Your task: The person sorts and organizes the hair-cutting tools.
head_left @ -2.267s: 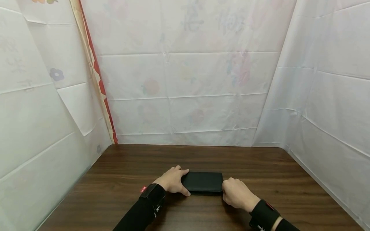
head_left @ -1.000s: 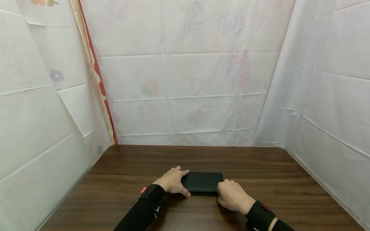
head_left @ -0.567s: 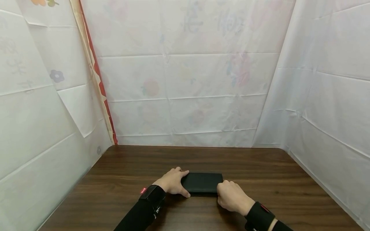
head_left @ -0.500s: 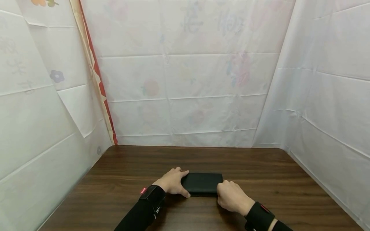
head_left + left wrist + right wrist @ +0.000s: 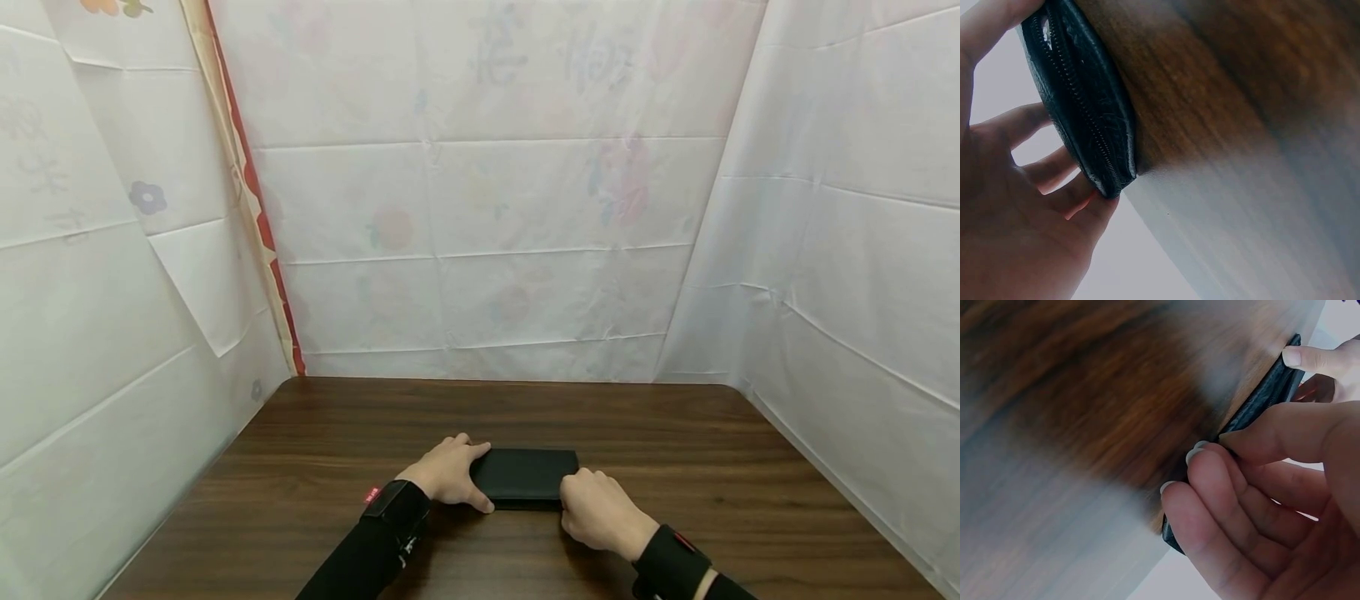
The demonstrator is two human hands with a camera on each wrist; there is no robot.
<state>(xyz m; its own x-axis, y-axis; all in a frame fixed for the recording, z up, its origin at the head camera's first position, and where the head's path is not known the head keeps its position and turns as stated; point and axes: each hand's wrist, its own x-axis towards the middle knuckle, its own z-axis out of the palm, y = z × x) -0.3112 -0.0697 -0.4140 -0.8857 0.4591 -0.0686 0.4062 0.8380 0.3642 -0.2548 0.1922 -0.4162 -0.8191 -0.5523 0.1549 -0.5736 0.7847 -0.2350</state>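
A black wallet [image 5: 523, 475] with a zipper lies on the wooden table. My left hand [image 5: 447, 473] grips its left end, thumb at the near edge and fingers at the far side. In the left wrist view the dark zipper [image 5: 1079, 94] runs along the wallet's side, a small pale spot near its upper end. At the wallet's near edge, toward the right corner, my right hand [image 5: 606, 510] pinches with curled fingers along the zipper line. What sits between thumb and forefinger is hidden in the right wrist view, where part of the wallet [image 5: 1254, 407] shows beyond them.
The brown wooden table [image 5: 360, 417] extends around the wallet. Pale printed sheets hang behind it as a back wall [image 5: 480, 200] and along both sides. A red-and-cream strip [image 5: 255, 196] runs down the left rear corner.
My right hand has slid a little left along the wallet's near edge from its right corner, still pinching. My left hand and the wallet have stayed in place.
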